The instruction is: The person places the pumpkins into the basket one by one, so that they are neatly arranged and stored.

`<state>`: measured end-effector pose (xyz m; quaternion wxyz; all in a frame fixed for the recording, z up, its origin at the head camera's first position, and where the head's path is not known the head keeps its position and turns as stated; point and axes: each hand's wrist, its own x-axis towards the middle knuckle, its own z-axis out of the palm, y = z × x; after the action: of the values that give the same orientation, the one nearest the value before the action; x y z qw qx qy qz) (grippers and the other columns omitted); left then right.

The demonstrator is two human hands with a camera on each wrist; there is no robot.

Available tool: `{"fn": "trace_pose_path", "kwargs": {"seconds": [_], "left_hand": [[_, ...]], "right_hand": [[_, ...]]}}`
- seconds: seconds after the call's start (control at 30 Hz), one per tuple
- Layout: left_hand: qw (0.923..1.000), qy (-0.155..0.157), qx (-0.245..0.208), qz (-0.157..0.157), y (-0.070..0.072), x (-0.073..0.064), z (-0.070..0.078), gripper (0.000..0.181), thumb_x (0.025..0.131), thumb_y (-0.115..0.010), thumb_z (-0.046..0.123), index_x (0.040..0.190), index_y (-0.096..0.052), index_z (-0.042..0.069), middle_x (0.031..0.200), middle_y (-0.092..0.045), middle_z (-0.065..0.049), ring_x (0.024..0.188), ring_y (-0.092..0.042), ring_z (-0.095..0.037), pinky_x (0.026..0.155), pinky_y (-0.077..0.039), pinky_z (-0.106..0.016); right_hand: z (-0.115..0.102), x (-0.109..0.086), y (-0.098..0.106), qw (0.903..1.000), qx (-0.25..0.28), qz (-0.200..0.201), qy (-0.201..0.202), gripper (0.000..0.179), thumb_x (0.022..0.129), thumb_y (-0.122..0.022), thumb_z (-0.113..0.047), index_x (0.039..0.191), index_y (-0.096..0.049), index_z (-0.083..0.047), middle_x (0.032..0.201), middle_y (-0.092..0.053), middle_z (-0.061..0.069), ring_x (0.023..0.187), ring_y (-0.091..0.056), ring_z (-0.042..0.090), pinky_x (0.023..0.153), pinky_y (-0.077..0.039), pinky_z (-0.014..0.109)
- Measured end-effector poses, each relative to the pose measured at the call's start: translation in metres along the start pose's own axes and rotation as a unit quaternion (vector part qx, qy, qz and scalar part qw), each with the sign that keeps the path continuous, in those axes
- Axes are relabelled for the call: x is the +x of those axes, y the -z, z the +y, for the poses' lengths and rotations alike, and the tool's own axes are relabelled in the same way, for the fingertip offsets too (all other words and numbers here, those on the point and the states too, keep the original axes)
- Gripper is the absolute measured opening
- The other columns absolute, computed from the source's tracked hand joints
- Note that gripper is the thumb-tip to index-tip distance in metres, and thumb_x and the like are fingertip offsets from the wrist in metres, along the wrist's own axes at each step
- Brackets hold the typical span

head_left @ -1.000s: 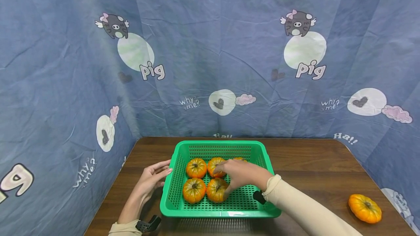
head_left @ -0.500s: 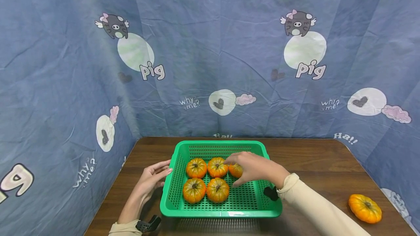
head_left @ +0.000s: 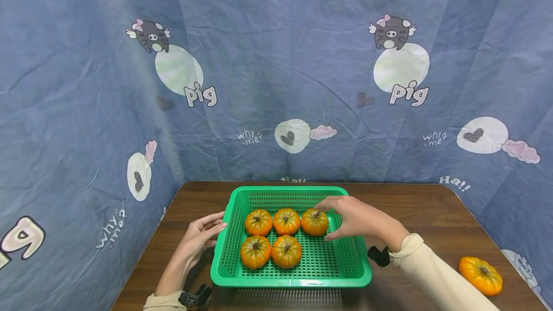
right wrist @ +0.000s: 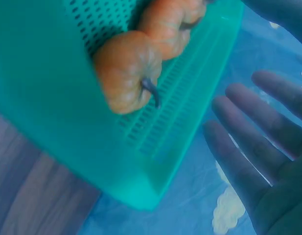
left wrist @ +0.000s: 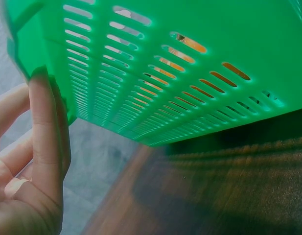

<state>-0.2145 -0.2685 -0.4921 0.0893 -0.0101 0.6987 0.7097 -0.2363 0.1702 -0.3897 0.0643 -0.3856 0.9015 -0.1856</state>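
Observation:
A green plastic basket (head_left: 291, 282) holds several small orange pumpkins, three along the back and two in front. My left hand (head_left: 196, 239) rests against its left rim; in the left wrist view the fingers (left wrist: 45, 127) lie nearly straight along the basket's edge. My right hand (head_left: 354, 217) hovers over the right rim, fingers spread and holding nothing. Nearest to it is the back-right pumpkin (head_left: 314, 222), apart from the palm in the right wrist view, where that pumpkin (right wrist: 128, 73) sits beside another.
A further pumpkin (head_left: 480, 275) lies on the brown wooden table (head_left: 410, 205), off to the right of the basket. Blue curtain cloth (head_left: 259, 61) with printed pigs surrounds the table at the back and sides.
My right hand has moved right and slightly up from over the middle pumpkins to the basket's right rim, uncovering the back-right pumpkin. The left hand and the pumpkins stay where they were.

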Motion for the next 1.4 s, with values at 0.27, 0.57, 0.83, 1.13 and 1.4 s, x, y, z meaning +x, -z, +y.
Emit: {"fn": "trace_pose_path", "kwargs": {"seconds": [0.27,0.57,0.83,1.13,1.4], "left_hand": [[1.0000,0.001,-0.004,-0.003,0.001,0.000,0.000,0.059,0.099,-0.070,0.014,0.151,-0.048,-0.003,0.108,-0.072,0.006,0.090,-0.072,-0.008,0.072,-0.064,-0.028],[1.0000,0.001,-0.002,-0.009,0.001,0.000,-0.002,0.059,0.100,-0.069,0.015,0.152,-0.047,-0.002,0.110,-0.071,0.005,0.090,-0.072,-0.009,0.072,-0.064,-0.028],[1.0000,0.000,-0.001,-0.006,0.002,0.001,-0.003,0.059,0.100,-0.070,0.015,0.152,-0.047,-0.002,0.110,-0.071,0.005,0.090,-0.072,-0.009,0.072,-0.064,-0.028],[1.0000,0.001,0.004,0.000,0.002,0.001,-0.004,0.060,0.100,-0.070,0.016,0.152,-0.047,-0.002,0.111,-0.070,0.005,0.090,-0.072,-0.008,0.071,-0.064,-0.026],[1.0000,0.000,0.007,0.000,0.002,0.002,-0.004,0.060,0.100,-0.070,0.016,0.152,-0.047,-0.001,0.110,-0.069,0.005,0.089,-0.071,-0.007,0.069,-0.063,-0.024]], "right_hand": [[0.013,-0.022,0.006,0.9992,0.007,0.031,-0.026,0.070,0.082,-0.086,-0.050,0.139,-0.064,-0.018,0.137,-0.067,0.001,0.115,-0.067,0.023,0.091,-0.060,0.040],[0.031,-0.054,0.009,0.9954,-0.007,0.085,-0.042,0.069,0.078,-0.091,-0.041,0.136,-0.066,-0.012,0.130,-0.071,0.004,0.110,-0.068,0.023,0.090,-0.059,0.044],[0.050,-0.086,0.013,0.9872,-0.018,0.157,-0.023,0.067,0.072,-0.095,-0.032,0.129,-0.068,-0.009,0.121,-0.074,0.007,0.103,-0.071,0.024,0.084,-0.062,0.041],[0.067,-0.124,0.011,0.9737,-0.054,0.220,-0.020,0.073,0.064,-0.100,-0.029,0.127,-0.068,-0.011,0.113,-0.075,0.003,0.100,-0.069,0.006,0.078,-0.062,0.035],[0.078,-0.162,0.008,0.9657,-0.063,0.237,-0.086,0.072,0.064,-0.100,-0.031,0.126,-0.069,-0.014,0.114,-0.075,0.004,0.098,-0.066,0.000,0.076,-0.062,0.031]]}}
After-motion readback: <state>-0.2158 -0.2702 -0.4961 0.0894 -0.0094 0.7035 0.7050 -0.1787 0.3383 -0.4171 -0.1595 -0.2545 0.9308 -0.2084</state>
